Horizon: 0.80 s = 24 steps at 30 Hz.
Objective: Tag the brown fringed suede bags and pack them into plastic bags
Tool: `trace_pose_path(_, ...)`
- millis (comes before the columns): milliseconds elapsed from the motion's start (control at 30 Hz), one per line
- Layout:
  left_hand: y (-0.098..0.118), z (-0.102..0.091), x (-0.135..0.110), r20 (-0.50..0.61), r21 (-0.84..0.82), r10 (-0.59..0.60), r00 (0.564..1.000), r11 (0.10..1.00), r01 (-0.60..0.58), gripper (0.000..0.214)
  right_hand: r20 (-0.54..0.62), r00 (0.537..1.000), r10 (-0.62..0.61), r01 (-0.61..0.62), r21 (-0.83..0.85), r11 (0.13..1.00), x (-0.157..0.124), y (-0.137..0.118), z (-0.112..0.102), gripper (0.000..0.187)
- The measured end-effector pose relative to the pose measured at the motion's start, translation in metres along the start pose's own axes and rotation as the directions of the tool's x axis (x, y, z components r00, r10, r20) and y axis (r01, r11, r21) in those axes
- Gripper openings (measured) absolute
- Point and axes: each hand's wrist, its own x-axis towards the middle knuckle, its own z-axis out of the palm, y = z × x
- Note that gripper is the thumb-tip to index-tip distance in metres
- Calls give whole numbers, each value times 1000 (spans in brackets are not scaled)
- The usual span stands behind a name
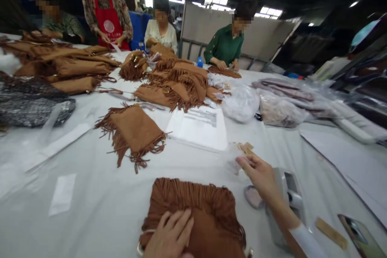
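Observation:
A brown fringed suede-like bag lies right in front of me, its fringe spread along the far edge. My left hand rests flat on it with the fingers stretched out. Off to the right, my right hand has thumb and fingers pinched together at a small clear plastic bag, which is blurred. Small tan tags lie just beyond those fingertips. Below the right forearm are a grey tape dispenser and a round roll of tape, partly covered.
Another fringed bag lies beyond, beside a stack of white sheets. Piles of brown bags and clear plastic packaging stand farther back. A phone and a tan strip are at right. Several people work across the table.

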Motion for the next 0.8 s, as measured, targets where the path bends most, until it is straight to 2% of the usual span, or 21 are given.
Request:
trace_pose_path(100, 2, 1, -1, -40, -109, -73, 997, 992, 68, 58, -136, 980, -145, 117, -194, 974, -64, 15, -3, 39)
trace_pose_path(167, 4, 0, 1, -108, -192, -117, 987, 977, 95, 57, -214, 920, -328, 246, -334, 910, -97, 20, -5, 33)
trace_pose_path(200, 5, -1, 3, -147, -235, -137, 980, 967, 100, 56, -231, 865, -446, 332, -403, 853, -111, 20, -7, 27)
trace_pose_path(267, 5, -2, 3, -237, -330, -189, 953, 938, 104, 52, -222, 717, -661, 487, -520, 702, -131, 15, -9, 11)
trace_pose_path(333, 3, -6, 2, -336, -451, -303, 892, 883, 130, 46, -193, 595, -780, 572, -580, 580, -146, 7, -7, 11)
trace_pose_path(400, 1, -12, 1, -375, -616, -490, 787, 766, 183, 39, -157, 551, -820, 634, -561, 533, -159, 0, 7, 17)
trace_pose_path(467, -1, -21, -1, -326, -779, -664, 672, 592, 207, 36, -89, 533, -841, 723, -469, 507, -170, -4, 32, 19)
trace_pose_path(533, -2, -29, -2, -250, -884, -759, 602, 432, 177, 38, 42, 480, -876, 835, -328, 442, -180, -1, 66, 20)
trace_pose_path(600, -4, -37, -3, -218, -928, -789, 575, 349, 128, 41, 202, 388, -899, 919, -164, 360, -188, 9, 97, 20)
trace_pose_path(667, -6, -42, -4, -220, -936, -796, 563, 335, 109, 44, 320, 322, -891, 944, -34, 329, -192, 22, 119, 20)
trace_pose_path(733, -9, -45, -5, -234, -923, -789, 567, 364, 125, 44, 407, 318, -856, 933, 22, 358, -193, 35, 130, 20)
trace_pose_path(800, -11, -45, -6, -252, -896, -759, 600, 418, 153, 42, 481, 345, -806, 913, 29, 407, -191, 42, 132, 22)
